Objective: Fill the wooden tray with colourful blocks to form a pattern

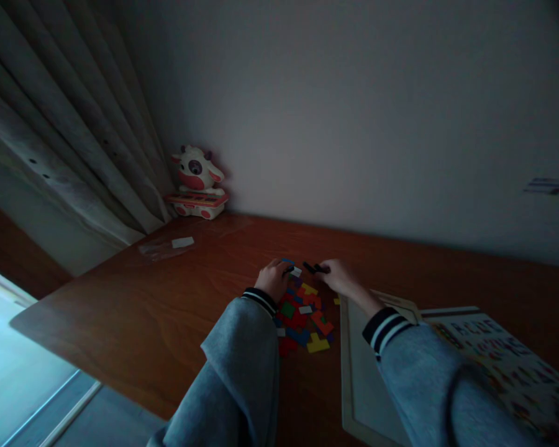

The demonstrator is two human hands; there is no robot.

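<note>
Colourful flat puzzle pieces, in red, yellow, blue, green, orange and white, lie heaped on the brown wooden table. At the heap's far left edge is my left hand, fingers closed with a small black piece at their tips. On the other side, my right hand pinches a dark, angular black piece that sticks out to the left. Both wrists show striped cuffs of grey sleeves. The dim light hides the exact outlines of the black pieces.
Under my right forearm lies a white board with a pale frame. Beside it is a printed picture sheet. A cow toy with a keyboard stands in the back left corner, near a clear plastic bag and the curtain.
</note>
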